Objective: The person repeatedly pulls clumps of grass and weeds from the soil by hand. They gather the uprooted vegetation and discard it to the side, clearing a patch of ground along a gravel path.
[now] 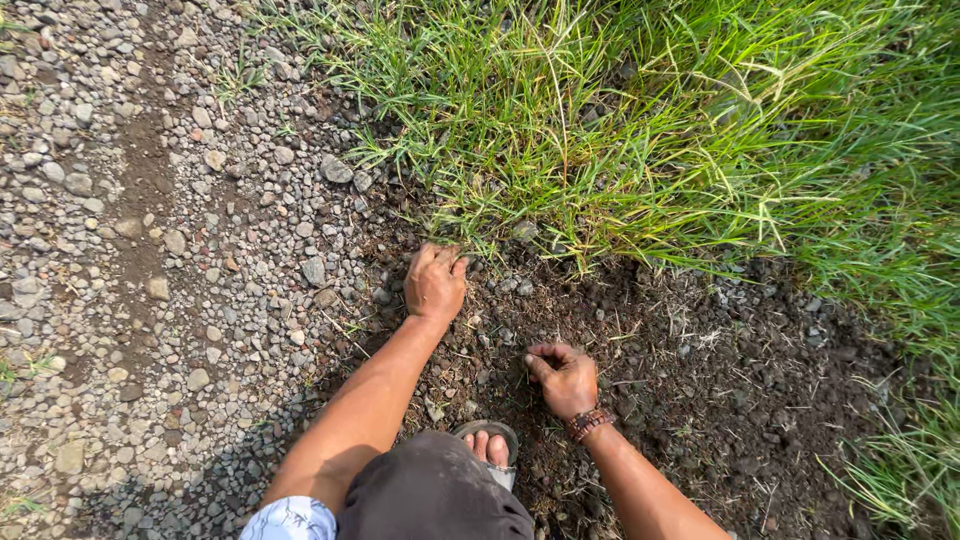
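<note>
A patch of bare dark soil (700, 360) already lies around the hands, the left hand (434, 283) grips the grass (640, 130) base ahead, the right hand (565, 380) is curled on the ground, so much grass remains.

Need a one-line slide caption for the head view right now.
Crouched at the gravel path edge, left hand grips the base of a grass clump, right hand pinches at bare dark soil.
</note>
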